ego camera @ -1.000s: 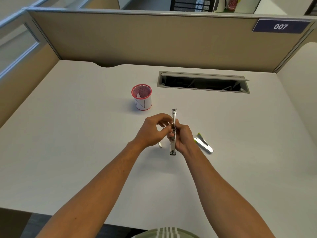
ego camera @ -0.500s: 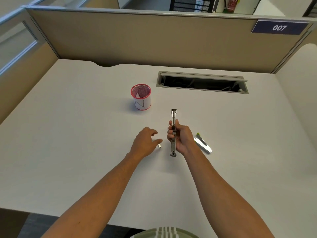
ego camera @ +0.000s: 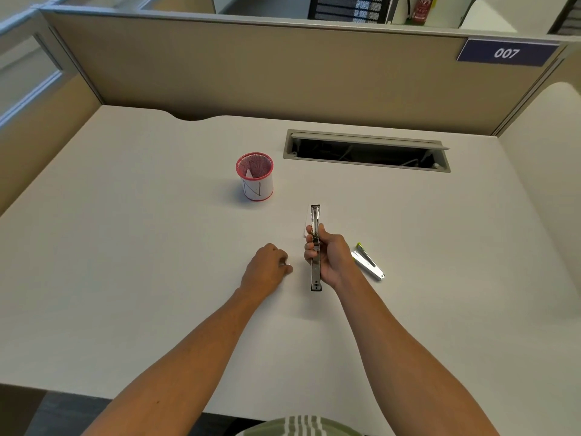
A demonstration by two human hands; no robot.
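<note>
Over the middle of the table, the right hand grips a metal bar around its middle. The bar is narrow, silvery and straight and points away from the person. It is dark at both ends, with small holes near the near end and a white strip beside its far end. Just left, the left hand rests knuckles-up, fingers curled onto a pale bit; whether it grips it I cannot tell. A green-and-silver piece lies just right.

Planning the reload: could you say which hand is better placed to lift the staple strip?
Left: the left hand pinches the staple strip on the desk; the right hand grips the stapler.
</note>
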